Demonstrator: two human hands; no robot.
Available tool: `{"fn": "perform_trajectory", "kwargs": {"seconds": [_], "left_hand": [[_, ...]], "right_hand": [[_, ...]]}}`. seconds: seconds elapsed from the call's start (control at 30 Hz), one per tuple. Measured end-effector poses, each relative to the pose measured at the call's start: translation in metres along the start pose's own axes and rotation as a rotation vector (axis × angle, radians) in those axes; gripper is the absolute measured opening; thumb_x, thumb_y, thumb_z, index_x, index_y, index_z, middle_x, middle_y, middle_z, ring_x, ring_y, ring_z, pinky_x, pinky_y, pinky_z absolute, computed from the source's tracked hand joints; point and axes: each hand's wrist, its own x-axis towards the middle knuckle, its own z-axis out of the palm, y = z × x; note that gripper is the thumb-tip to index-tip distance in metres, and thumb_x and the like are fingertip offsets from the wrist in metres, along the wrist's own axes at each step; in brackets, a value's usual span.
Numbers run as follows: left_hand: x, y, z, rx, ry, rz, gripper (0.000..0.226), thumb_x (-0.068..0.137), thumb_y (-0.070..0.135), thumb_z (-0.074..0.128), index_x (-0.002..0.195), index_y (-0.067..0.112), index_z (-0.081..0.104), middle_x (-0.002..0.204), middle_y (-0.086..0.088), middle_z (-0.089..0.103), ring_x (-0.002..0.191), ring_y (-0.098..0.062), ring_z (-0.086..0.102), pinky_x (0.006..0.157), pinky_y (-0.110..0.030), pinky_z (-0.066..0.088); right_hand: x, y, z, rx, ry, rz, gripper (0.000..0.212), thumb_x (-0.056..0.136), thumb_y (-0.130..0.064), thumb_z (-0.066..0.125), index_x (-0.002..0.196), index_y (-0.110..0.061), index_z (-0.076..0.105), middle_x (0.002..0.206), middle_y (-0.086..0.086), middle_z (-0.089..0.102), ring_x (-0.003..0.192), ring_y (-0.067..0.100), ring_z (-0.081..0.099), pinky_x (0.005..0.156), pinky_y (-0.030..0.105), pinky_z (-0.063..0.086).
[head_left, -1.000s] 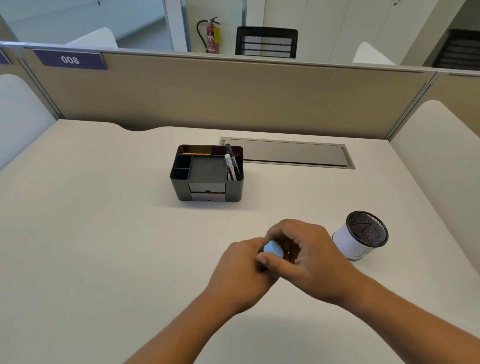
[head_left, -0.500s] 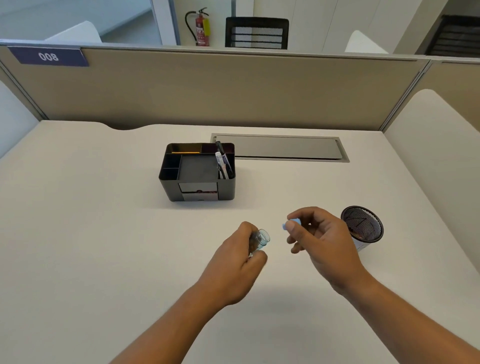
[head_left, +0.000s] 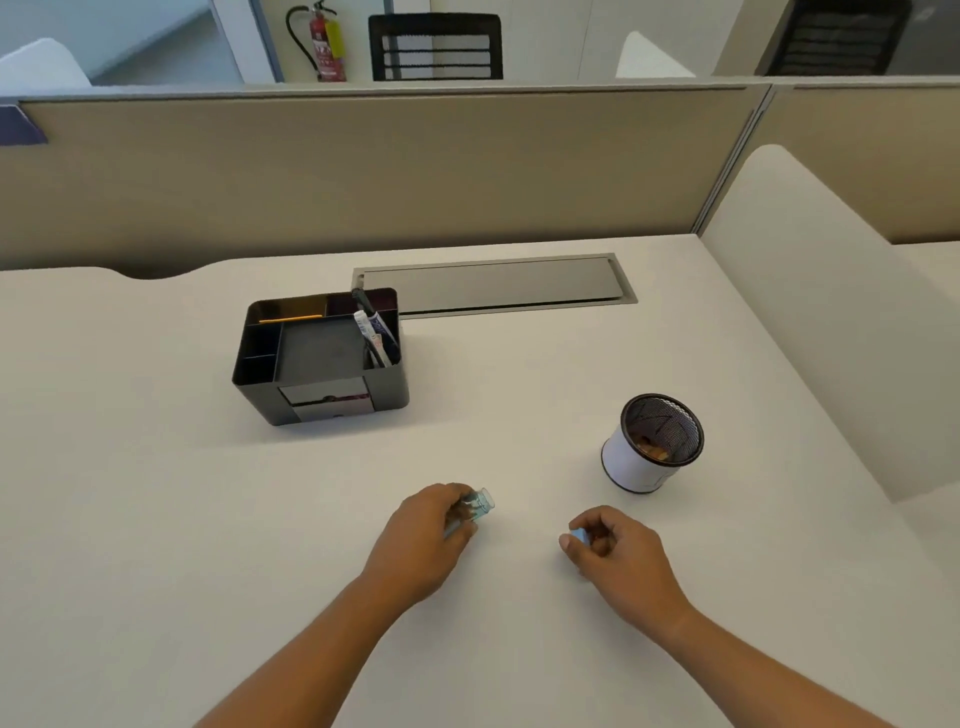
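Vial (head_left: 479, 505), open-mouthed, gripped in curled fingers of left hand (head_left: 431, 535) at 6 o'clock on the surface (head_left: 156, 519); right hand (head_left: 618, 551) pinches blue cap (head_left: 579, 536) at the vial's 3 o'clock. Best kept mouth-up to avoid spilling.

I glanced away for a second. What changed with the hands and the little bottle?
The right hand pulled the blue cap off the small clear bottle and carried it rightward, so the hands are apart. The left hand still grips the bottle. The black organizer and mesh cup stayed put.
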Motion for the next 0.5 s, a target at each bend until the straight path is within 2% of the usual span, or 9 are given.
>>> {"fn": "perform_trajectory", "kwargs": {"seconds": [0.13,0.27,0.37,0.5], "left_hand": [[0.023,0.040,-0.003,0.042,0.036,0.106,0.037,0.089,0.028,0.065,0.125,0.028,0.057,0.119,0.007,0.065,0.101,-0.011,0.059,0.090,-0.026,0.049],[0.043,0.088,-0.004,-0.013,0.065,0.169,0.040,0.085,0.026,0.071,0.122,0.027,0.055,0.119,0.003,0.067,0.104,-0.012,0.062,0.088,-0.025,0.052],[0.058,0.116,-0.002,-0.031,0.069,0.218,0.035,0.082,0.026,0.074,0.112,0.025,0.057,0.112,0.002,0.070,0.099,-0.015,0.066,0.086,-0.030,0.056],[0.075,0.145,0.004,0.023,0.038,0.309,0.030,0.081,0.024,0.075,0.108,0.023,0.063,0.104,0.003,0.072,0.091,-0.016,0.064,0.085,-0.037,0.055]], "right_hand": [[-0.001,0.012,-0.005,0.027,-0.036,0.003,0.012,0.079,-0.025,0.080,0.081,-0.028,0.069,0.072,0.012,0.070,0.056,0.010,0.055,0.058,0.024,0.053],[0.002,0.017,-0.007,0.050,-0.052,-0.042,0.012,0.078,-0.026,0.081,0.083,-0.027,0.070,0.071,0.003,0.069,0.058,0.009,0.057,0.059,0.027,0.056],[0.004,0.021,-0.007,0.038,-0.051,-0.092,0.012,0.077,-0.026,0.081,0.083,-0.027,0.070,0.074,-0.005,0.069,0.060,0.006,0.057,0.057,0.017,0.051],[0.004,0.026,-0.007,0.038,-0.051,-0.154,0.013,0.076,-0.030,0.080,0.084,-0.027,0.070,0.080,-0.006,0.070,0.066,0.010,0.061,0.060,0.015,0.051]]}}
